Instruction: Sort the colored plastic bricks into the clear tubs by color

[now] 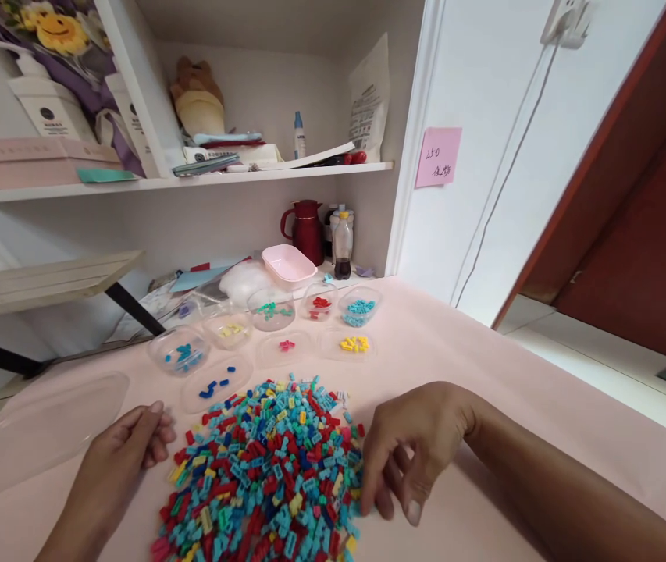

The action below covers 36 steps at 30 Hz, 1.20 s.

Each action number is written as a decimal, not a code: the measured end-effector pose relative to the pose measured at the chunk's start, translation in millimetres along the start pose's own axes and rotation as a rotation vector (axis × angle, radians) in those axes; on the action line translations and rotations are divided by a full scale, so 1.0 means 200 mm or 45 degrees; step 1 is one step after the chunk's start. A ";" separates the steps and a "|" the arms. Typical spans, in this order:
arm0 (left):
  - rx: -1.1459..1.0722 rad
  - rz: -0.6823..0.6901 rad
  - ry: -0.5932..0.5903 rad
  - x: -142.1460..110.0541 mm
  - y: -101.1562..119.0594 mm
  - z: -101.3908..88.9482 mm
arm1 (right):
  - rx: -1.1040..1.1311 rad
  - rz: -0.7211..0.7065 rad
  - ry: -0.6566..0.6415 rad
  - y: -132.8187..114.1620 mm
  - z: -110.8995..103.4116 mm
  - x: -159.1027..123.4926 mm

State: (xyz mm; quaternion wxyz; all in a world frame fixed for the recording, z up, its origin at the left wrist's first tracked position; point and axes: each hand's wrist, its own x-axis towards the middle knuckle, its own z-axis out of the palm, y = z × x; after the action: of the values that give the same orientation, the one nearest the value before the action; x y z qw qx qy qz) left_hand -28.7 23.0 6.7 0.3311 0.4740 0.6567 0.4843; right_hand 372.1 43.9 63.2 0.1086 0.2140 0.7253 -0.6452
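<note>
A big heap of small bricks (268, 468), mostly cyan, red, yellow and green, lies on the pink table (485, 367) in front of me. My left hand (127, 449) rests at the heap's left edge, fingers loosely curled, nothing visible in it. My right hand (408, 453) hangs at the heap's right edge with fingers bent downward, tips touching the bricks; whether it pinches a brick is hidden. Beyond the heap stand several clear dishes: blue bricks (183, 355), dark blue bricks (215, 385), pale yellow bricks (232, 331), green bricks (274, 311), red bricks (319, 303), cyan bricks (361, 308), pink bricks (286, 344), yellow bricks (354, 343).
A large clear lid or tray (33, 437) lies at the left. A pink basin (289, 264), a dark red jug (308, 230) and a bottle (343, 246) stand at the back under a shelf (192, 181). A pink note (438, 156) sticks to the wall.
</note>
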 end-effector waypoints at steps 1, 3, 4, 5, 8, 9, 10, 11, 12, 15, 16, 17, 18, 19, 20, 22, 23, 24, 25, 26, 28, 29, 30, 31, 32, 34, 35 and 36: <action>0.004 0.003 -0.005 0.00 0.00 0.00 | 0.007 -0.083 0.062 0.01 -0.01 0.00; 0.007 0.005 -0.010 -0.01 0.01 0.00 | 0.057 -0.222 0.227 0.02 -0.03 -0.01; 0.009 0.005 -0.011 -0.01 0.01 0.00 | 0.100 -0.278 0.341 0.03 -0.04 -0.01; 0.012 0.003 -0.012 -0.01 0.01 0.00 | 0.141 -0.319 0.467 0.03 -0.06 -0.02; 0.008 -0.010 -0.010 -0.01 0.00 0.00 | 0.167 -0.303 0.685 0.06 -0.09 -0.04; -0.002 -0.016 -0.012 -0.01 0.00 0.00 | 0.133 -0.259 0.679 0.07 -0.10 -0.05; -0.014 -0.018 -0.012 0.00 0.00 0.00 | 0.088 -0.209 0.642 0.08 -0.11 -0.05; -0.026 -0.018 -0.009 0.00 0.00 0.00 | 0.039 -0.158 0.595 0.09 -0.11 -0.06; -0.033 -0.018 -0.007 0.00 0.00 0.00 | -0.013 -0.107 0.547 0.10 -0.11 -0.06; -0.029 -0.015 0.016 -0.01 0.02 0.01 | -0.224 0.033 0.418 0.12 -0.09 -0.05; -0.023 -0.014 0.024 -0.01 0.02 0.01 | -0.325 0.064 0.405 0.13 -0.08 -0.04; -0.017 -0.014 0.026 -0.01 0.02 0.02 | -0.445 0.079 0.417 0.13 -0.07 -0.02; -0.011 -0.011 0.024 -0.01 0.03 0.02 | -0.570 0.071 0.454 0.12 -0.05 -0.01; -0.004 -0.009 0.020 -0.01 0.03 0.02 | -0.687 0.043 0.508 0.12 -0.04 0.01; 0.001 -0.009 0.016 -0.01 0.02 0.02 | -0.783 0.003 0.567 0.11 -0.03 0.03; 0.002 -0.011 0.014 -0.01 0.02 0.01 | -0.896 -0.083 0.666 0.10 -0.02 0.07; -0.001 -0.010 0.016 -0.01 0.02 0.01 | -0.922 -0.120 0.713 0.10 -0.02 0.08; -0.002 -0.007 0.017 -0.01 0.02 0.01 | -0.938 -0.144 0.756 0.09 -0.02 0.09; 0.000 -0.004 0.013 -0.01 0.02 0.01 | -0.950 -0.157 0.794 0.09 -0.02 0.09; 0.003 0.000 0.011 -0.01 0.02 0.01 | -0.952 -0.163 0.820 0.09 -0.03 0.09; 0.015 0.004 0.011 -0.01 0.02 0.01 | -0.912 -0.176 0.838 0.10 -0.04 0.07; 0.019 0.003 0.013 -0.01 0.02 0.01 | -0.870 -0.182 0.835 0.10 -0.04 0.06; 0.020 0.001 0.014 -0.01 0.02 0.01 | -0.815 -0.185 0.831 0.10 -0.05 0.05; 0.019 0.001 0.016 -0.01 0.02 0.01 | -0.756 -0.184 0.827 0.10 -0.05 0.03; 0.019 0.003 0.014 -0.01 0.02 0.01 | -0.703 -0.180 0.828 0.09 -0.05 0.02; 0.022 0.009 0.004 -0.02 0.02 0.01 | -0.648 -0.165 0.857 0.09 -0.06 0.00; 0.020 0.013 0.002 -0.02 0.03 0.02 | -0.659 -0.154 0.897 0.08 -0.06 0.00; 0.016 0.015 0.001 -0.02 0.03 0.02 | -0.692 -0.138 0.953 0.08 -0.06 0.00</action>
State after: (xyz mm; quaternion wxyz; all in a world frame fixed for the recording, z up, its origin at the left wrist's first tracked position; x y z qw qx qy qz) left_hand -22.0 20.3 11.4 0.3250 0.4799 0.6569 0.4822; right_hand 380.2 57.4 50.6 -0.1424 0.3577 0.8675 -0.3151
